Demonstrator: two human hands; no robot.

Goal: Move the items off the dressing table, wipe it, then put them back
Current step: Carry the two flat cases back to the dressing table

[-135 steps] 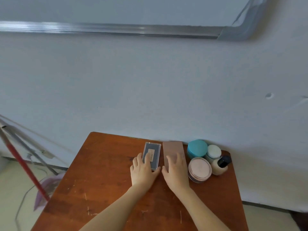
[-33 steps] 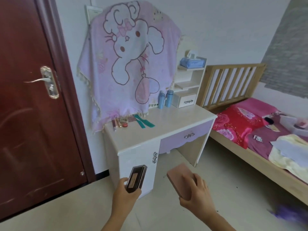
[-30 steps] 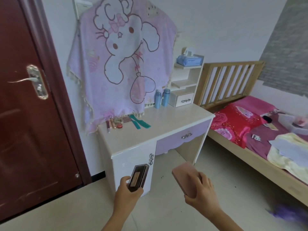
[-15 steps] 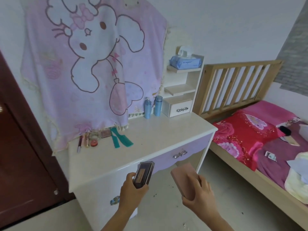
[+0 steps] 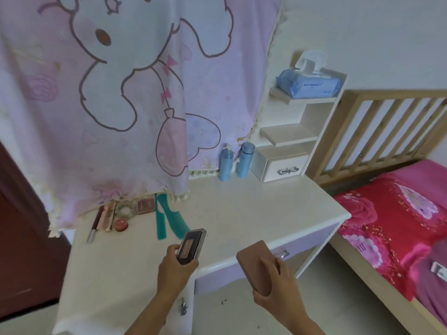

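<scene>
1. The left hand (image 5: 176, 264) holds the dark case (image 5: 192, 243) by its lower end only, tilted up over the front of the dressing table (image 5: 254, 209). A careless set-down this near the rim could let it slide off to the floor.
2. The teal combs (image 5: 169, 221) lie just at eleven o'clock of the dark case, with the small red pot (image 5: 121, 224) and the tubes (image 5: 106, 218) at ten o'clock. Laying the case down there could knock them about.
3. The pink case (image 5: 254, 259) hangs at four o'clock of the dark case, in front of the drawer and hardly over the top. If it slips it probably drops to the floor, so it should go toward twelve o'clock before release.
4. The hanging cloth (image 5: 121, 105) drapes its fringe over the back of the table at eleven o'clock. A reach that deep could snag it.
5. Left grip: fingers and thumb are curled tight round the dark case's near end.
6. Right grip: the right hand (image 5: 275, 284) clasps the pink case's near end, fingers wrapped over its top face. The thumb is hidden.
</scene>
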